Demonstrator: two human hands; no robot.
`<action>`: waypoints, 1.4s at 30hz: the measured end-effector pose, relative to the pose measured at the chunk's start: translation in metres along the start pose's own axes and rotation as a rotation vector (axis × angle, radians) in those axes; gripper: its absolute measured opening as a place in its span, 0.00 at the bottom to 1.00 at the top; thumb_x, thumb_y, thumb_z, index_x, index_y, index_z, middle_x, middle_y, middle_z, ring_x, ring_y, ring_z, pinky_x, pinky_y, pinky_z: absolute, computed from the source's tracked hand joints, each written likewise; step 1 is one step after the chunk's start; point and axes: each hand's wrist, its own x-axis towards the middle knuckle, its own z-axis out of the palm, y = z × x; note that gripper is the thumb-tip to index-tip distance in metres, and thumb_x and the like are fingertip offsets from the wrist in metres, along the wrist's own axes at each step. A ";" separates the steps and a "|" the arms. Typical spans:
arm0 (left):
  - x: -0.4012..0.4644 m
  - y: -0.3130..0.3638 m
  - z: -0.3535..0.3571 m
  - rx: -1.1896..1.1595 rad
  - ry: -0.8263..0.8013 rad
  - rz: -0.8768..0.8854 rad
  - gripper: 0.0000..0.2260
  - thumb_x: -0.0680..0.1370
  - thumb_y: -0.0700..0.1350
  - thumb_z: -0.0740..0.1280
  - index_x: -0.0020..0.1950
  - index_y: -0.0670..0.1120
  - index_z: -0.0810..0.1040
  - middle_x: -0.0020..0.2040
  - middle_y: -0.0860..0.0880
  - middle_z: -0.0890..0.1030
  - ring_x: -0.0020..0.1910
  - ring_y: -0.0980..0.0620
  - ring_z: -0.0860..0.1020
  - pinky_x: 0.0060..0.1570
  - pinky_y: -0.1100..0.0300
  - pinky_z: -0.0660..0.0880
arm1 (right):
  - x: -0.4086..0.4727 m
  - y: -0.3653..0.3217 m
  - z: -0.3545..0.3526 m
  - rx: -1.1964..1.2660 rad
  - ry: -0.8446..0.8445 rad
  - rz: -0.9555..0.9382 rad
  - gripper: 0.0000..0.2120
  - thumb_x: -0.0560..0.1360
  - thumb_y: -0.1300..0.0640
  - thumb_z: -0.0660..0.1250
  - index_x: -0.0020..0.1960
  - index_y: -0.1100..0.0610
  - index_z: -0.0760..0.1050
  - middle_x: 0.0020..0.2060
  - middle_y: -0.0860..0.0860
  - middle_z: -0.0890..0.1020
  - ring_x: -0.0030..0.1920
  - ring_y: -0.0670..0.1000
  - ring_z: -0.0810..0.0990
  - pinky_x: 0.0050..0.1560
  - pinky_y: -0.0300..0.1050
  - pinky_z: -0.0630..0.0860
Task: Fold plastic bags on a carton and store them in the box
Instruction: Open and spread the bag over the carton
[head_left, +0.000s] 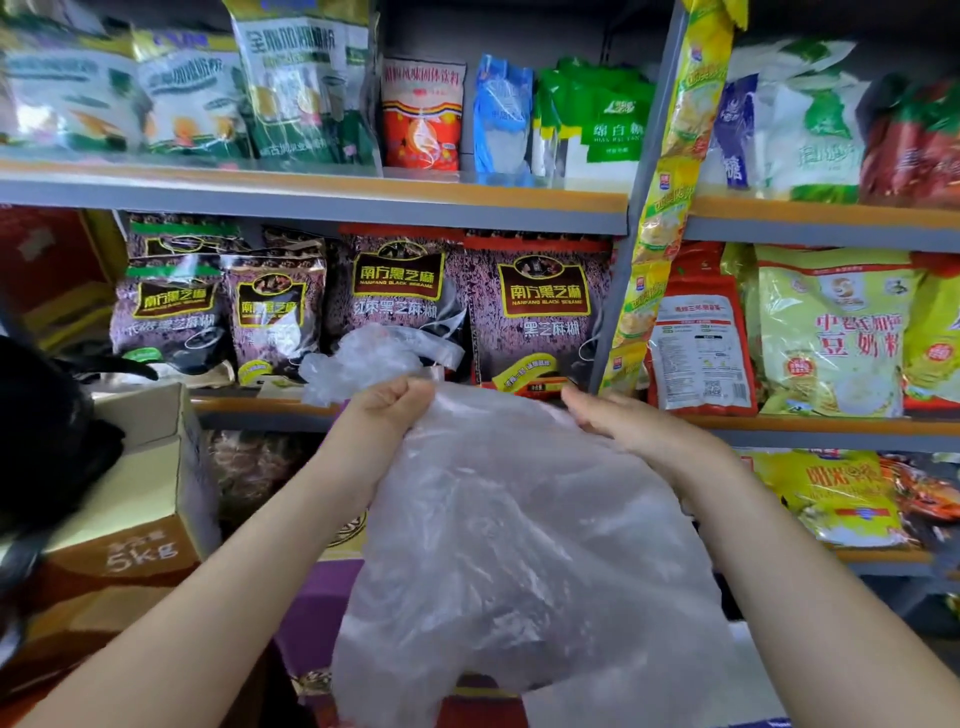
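Both hands hold a clear plastic bag (524, 545) up before the shelves, the left hand (389, 410) fisted on its top, the right hand (618, 421) pinching its edge, near a box (145, 499) marked "5kg" and packs (543, 312) reading "NANFANG BLACK SESAME".

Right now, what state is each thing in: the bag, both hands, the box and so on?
Bag: unfolded, crumpled, hanging in the air between both hands.
Left hand: fist gripping the bag's top edge and handles.
Right hand: holding the bag's other top corner; fingers mostly hidden behind the plastic.
Box: open, flaps up, beside the shelf.
Black bag: bunched, on the box's left.
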 end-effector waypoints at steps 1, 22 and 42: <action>0.003 -0.006 -0.010 0.111 0.037 0.031 0.13 0.80 0.41 0.59 0.35 0.44 0.73 0.27 0.49 0.74 0.24 0.57 0.71 0.27 0.64 0.68 | 0.000 0.001 -0.001 -0.009 -0.098 0.041 0.11 0.71 0.48 0.69 0.42 0.56 0.80 0.34 0.55 0.82 0.40 0.50 0.81 0.39 0.40 0.77; 0.007 -0.036 -0.017 0.710 -0.299 0.601 0.12 0.74 0.52 0.62 0.41 0.44 0.78 0.27 0.57 0.70 0.28 0.62 0.69 0.32 0.70 0.64 | -0.013 -0.004 0.049 -0.027 0.029 -0.414 0.22 0.63 0.63 0.72 0.56 0.51 0.76 0.55 0.47 0.79 0.49 0.53 0.78 0.50 0.44 0.75; -0.007 -0.038 -0.016 0.649 -0.177 0.541 0.10 0.75 0.48 0.67 0.37 0.54 0.67 0.23 0.52 0.68 0.26 0.54 0.65 0.28 0.68 0.61 | 0.015 0.022 0.058 0.404 0.436 -0.014 0.08 0.76 0.57 0.65 0.43 0.60 0.81 0.36 0.53 0.85 0.39 0.53 0.83 0.41 0.42 0.76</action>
